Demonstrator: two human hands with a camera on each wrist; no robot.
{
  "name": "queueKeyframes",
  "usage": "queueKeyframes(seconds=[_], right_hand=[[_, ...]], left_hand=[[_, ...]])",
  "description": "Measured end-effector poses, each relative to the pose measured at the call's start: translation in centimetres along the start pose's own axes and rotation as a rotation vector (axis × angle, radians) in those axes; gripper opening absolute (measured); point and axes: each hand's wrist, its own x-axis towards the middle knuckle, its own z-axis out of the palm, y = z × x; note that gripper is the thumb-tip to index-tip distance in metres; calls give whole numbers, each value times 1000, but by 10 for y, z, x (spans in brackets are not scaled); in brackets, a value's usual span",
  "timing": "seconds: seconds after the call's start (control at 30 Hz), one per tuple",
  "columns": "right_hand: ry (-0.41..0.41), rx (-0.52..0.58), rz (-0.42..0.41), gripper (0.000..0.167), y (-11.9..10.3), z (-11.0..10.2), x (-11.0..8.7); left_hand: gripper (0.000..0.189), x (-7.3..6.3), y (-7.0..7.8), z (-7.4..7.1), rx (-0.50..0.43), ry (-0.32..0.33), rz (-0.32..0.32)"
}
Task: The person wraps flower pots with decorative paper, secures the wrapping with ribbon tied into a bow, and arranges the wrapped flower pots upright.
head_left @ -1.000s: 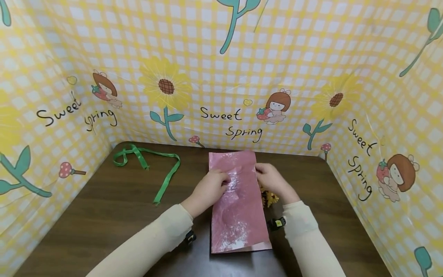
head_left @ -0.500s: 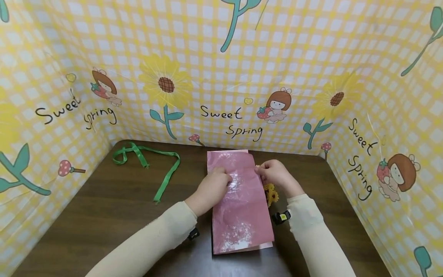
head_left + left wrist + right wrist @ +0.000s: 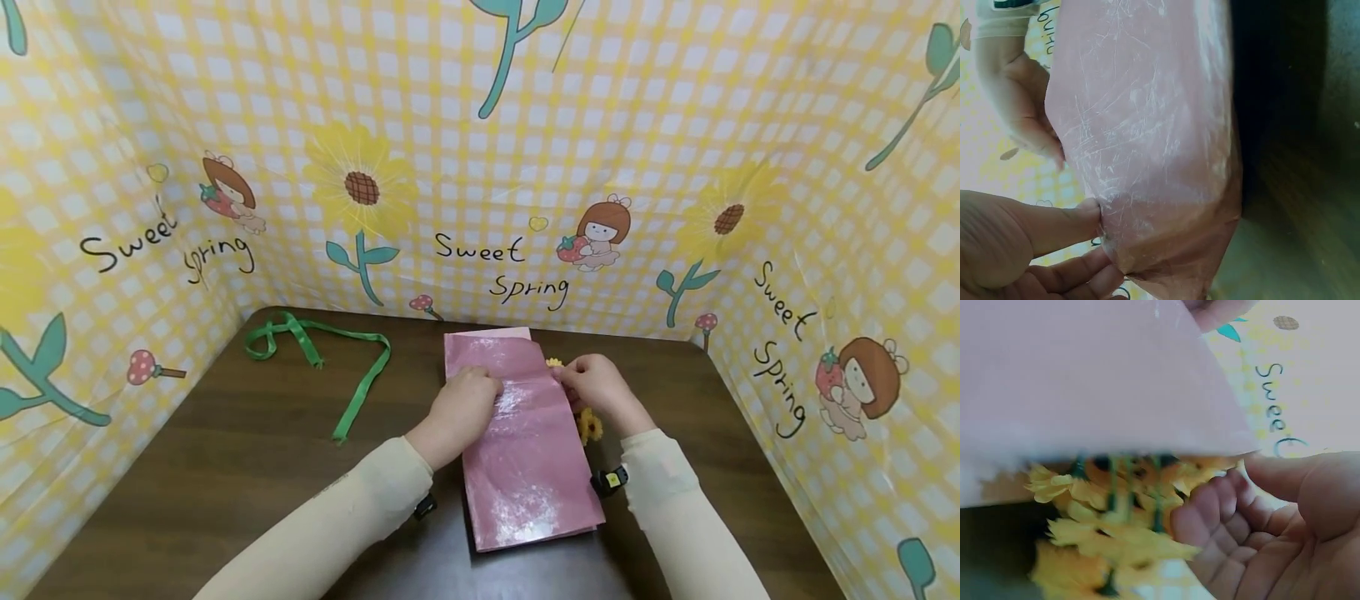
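A glossy pink sheet of wrapping paper (image 3: 525, 467), folded over, lies in the middle of the table in the head view. My left hand (image 3: 467, 408) pinches the paper on its upper part; thumb and fingers meet at its edge in the left wrist view. At the right edge, my right hand (image 3: 600, 387) pinches the paper between thumb and curled fingers. Yellow artificial flowers (image 3: 1110, 531) with green stems hang out below the paper in the right wrist view, beside the right fingers. Most of the stems are hidden by the paper.
A green ribbon (image 3: 363, 392) lies loosely looped at the table's back left. The dark wooden table (image 3: 225, 475) meets a yellow checked cloth (image 3: 480, 183) hung around its back and sides.
The paper's top has shifted slightly left and its lower end right, so it slants more. My right hand has moved a little right, from behind the edge to pinching it.
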Motion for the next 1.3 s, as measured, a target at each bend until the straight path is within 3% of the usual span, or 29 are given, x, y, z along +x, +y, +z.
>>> queueKeyframes(seconds=[0.17, 0.37, 0.47, 0.63, 0.83, 0.93, 1.13, 1.3], right_hand=[[81, -216, -116, 26, -22, -15, -14], [14, -261, -236, 22, -43, -18, -22], [-16, -279, -288, 16, -50, -8, -24], [-46, -395, -450, 7, -55, 20, -22], [21, -523, -590, 10, -55, 54, -18], [65, -523, -581, 14, -55, 67, -18], [183, -502, -489, 13, -56, 89, -21], [267, -526, -478, 9, -56, 103, -21]], left_hand=[[12, 2, 0, 2, 7, 14, -27], [11, 4, 1, 3, 0, 18, -36], [6, 4, 0, 3, -5, -6, -57], [9, 4, -1, 4, 18, -32, -109], [23, 1, 1, 8, 0, 9, -122], [25, 0, -1, 9, -52, 16, -130], [13, -4, -14, 5, -189, 28, -111], [8, -8, -34, -5, -360, -77, -161]])
